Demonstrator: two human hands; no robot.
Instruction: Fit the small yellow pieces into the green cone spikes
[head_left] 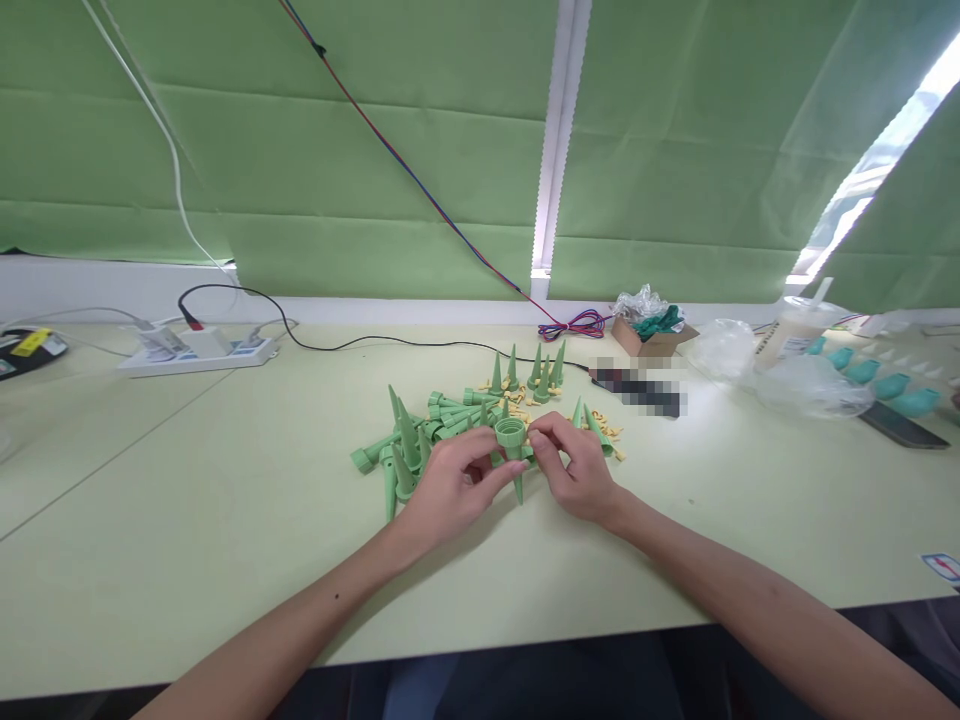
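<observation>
Green plastic, likely light and stiff, the spike (511,434) points tip-down, clamped in the left hand's thumb and fingers, its ridged collar probably the surest hold; at its four o'clock, the right hand (576,472) bends close, grip unclear.

The spike (511,440) is green, the small pieces (601,421) yellow, the tabletop (225,500) pale.

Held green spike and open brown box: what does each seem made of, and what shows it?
Held green spike: probably moulded plastic, satin finish; even colour, ridged rim.
Open brown box: likely matt cardboard, judging by its plain brown sides.
</observation>
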